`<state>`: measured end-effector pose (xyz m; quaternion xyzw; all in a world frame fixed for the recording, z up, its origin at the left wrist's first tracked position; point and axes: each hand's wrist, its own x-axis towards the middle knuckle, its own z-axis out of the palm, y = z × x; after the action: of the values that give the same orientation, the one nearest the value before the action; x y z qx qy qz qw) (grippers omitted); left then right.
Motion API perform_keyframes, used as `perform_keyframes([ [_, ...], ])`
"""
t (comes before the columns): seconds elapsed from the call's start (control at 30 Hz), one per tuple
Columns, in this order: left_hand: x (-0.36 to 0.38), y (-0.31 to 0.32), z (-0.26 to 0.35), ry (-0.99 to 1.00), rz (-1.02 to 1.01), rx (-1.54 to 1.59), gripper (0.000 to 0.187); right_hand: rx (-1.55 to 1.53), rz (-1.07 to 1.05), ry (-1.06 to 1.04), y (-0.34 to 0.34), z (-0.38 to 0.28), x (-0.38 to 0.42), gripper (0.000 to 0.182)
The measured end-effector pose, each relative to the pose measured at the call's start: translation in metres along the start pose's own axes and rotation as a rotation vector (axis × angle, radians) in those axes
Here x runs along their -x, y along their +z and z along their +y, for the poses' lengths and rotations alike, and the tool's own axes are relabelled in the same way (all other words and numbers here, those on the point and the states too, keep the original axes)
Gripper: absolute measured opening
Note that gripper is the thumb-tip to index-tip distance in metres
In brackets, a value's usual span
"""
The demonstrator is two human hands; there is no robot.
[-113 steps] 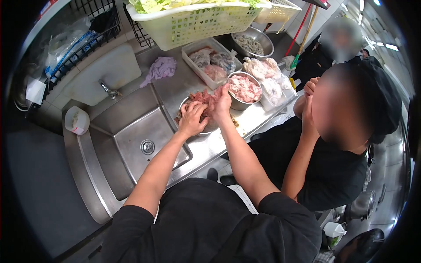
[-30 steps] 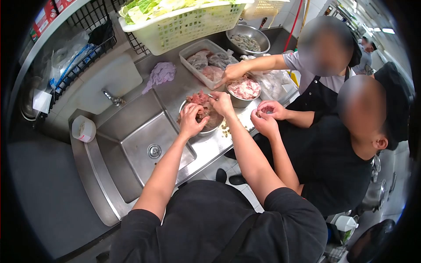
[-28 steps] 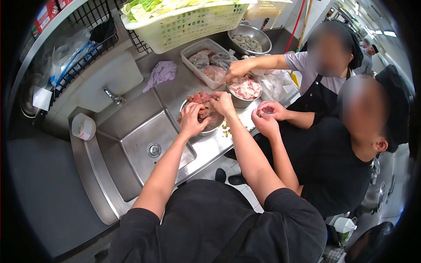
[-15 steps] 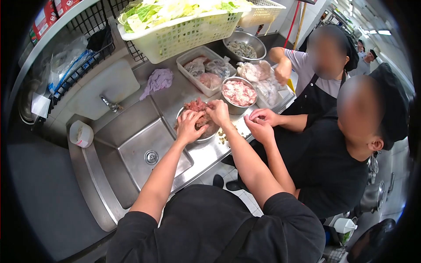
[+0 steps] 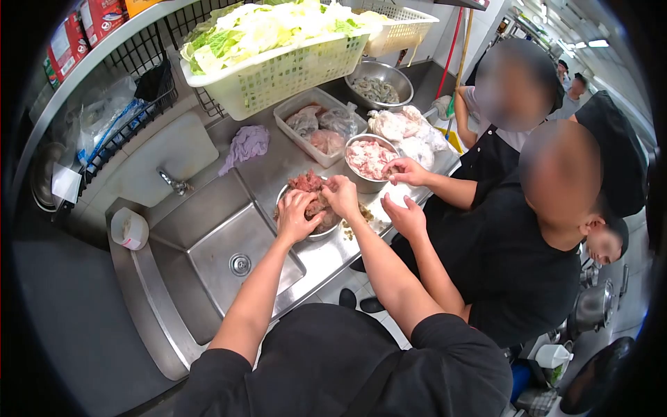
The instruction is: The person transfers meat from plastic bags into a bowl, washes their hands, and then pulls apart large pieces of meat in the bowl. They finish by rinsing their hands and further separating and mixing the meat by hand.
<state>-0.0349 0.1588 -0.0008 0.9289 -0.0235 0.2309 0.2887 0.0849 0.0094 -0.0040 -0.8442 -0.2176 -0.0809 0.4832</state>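
Observation:
A metal bowl (image 5: 324,235) of reddish raw meat (image 5: 308,181) stands on the steel counter beside the sink. My left hand (image 5: 299,217) curls over the meat at the near left side of the bowl, its fingers bent round some of it. From the right, my right hand (image 5: 342,198) reaches in with its fingertips closed on the meat, close to the left fingers. The palms hide most of what lies under them. Small brownish scraps (image 5: 364,214) lie on the counter just right of the bowl.
To the left is a sink (image 5: 212,233). Beyond the bowl stand a bowl of pale pink meat (image 5: 369,157), a tub of bagged meat (image 5: 316,156), bagged poultry (image 5: 406,128) and a bowl of shrimp (image 5: 379,97). Lettuce fills a basket (image 5: 278,80). Co-workers stand right; one's hands (image 5: 406,215) are near.
The nearer co-worker's hands have moved apart, one toward the bowl of pale meat. The other co-worker's arm has drawn back from the bagged poultry. My hands stay in the bowl.

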Motion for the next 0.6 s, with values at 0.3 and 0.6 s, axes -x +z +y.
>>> perform_keyframes([
  [0.3,0.001,-0.003,0.003,0.003,-0.005,-0.023,0.050,-1.057,0.031,0.321,-0.032,-0.004,-0.002,0.019],
  [0.6,0.002,0.000,0.003,0.022,0.021,-0.033,0.046,-1.681,-0.308,0.345,-0.062,-0.022,0.022,0.023],
])
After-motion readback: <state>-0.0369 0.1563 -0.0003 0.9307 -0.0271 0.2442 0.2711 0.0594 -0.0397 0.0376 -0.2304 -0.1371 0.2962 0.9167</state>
